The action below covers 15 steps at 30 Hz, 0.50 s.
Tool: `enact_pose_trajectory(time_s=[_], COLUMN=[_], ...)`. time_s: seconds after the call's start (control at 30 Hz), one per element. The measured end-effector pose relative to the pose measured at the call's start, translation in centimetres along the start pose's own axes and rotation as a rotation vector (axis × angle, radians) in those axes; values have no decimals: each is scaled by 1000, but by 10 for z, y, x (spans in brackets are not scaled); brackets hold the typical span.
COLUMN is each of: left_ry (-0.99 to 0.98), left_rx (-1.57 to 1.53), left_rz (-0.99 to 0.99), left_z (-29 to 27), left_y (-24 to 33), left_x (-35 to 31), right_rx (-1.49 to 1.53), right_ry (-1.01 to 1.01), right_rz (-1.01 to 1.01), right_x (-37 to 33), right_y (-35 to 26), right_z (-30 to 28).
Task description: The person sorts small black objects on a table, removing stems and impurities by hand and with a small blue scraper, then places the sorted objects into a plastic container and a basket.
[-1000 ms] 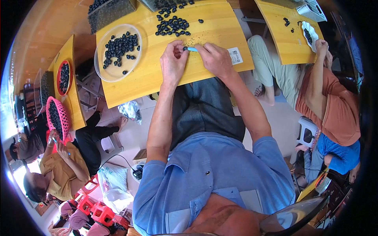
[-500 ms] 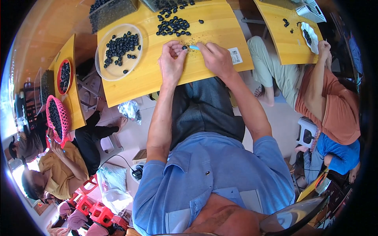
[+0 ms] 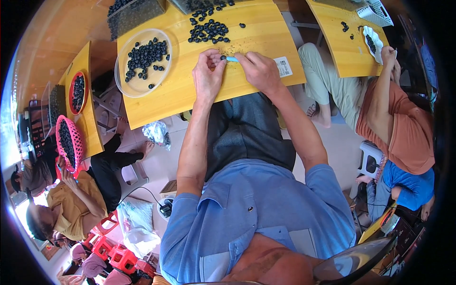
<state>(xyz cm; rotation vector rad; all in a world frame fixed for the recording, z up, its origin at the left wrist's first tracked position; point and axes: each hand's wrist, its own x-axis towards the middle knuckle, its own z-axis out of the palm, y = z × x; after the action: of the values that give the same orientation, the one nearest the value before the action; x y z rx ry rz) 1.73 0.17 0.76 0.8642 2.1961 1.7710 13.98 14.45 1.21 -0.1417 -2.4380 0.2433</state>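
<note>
Between the fingertips of my left hand (image 3: 208, 78) is a small dark round bead-like piece (image 3: 223, 57). My right hand (image 3: 259, 71) is closed around a slim light-blue tool (image 3: 232, 59), whose end meets the piece; its tip is too small to make out. Both hands are just above the near part of the yellow wooden table (image 3: 190, 97). Fine brown crumbs lie by the fingers. Beyond them is a loose cluster of similar dark pieces (image 3: 209, 32). Left of my left hand, a clear round tray (image 3: 135, 88) holds many more.
A white printed card (image 3: 284, 67) lies beside my right hand. Clear bins (image 3: 142, 16) of dark pieces stand at the table's far edge. Co-workers sit at other tables, with a pink basket (image 3: 78, 137) at left and a white dish (image 3: 378, 56) at right.
My right hand has shifted slightly left, bringing the blue tool up against the dark piece. My left hand is almost still. At right, a co-worker's hands have moved slightly.
</note>
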Motion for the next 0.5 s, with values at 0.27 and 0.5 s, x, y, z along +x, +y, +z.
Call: enact_pose_trajectory(time_s=[0.27,0.5], left_ry=[-35,-54], left_rx=[-180,-302], left_rz=[-60,-91], left_z=[0,0], left_y=[-6,-13], left_x=[0,2], right_rx=[14,11], right_ry=[14,-19], right_rz=[15,60], right_x=[-2,-2], right_y=[1,1], right_z=[3,-1])
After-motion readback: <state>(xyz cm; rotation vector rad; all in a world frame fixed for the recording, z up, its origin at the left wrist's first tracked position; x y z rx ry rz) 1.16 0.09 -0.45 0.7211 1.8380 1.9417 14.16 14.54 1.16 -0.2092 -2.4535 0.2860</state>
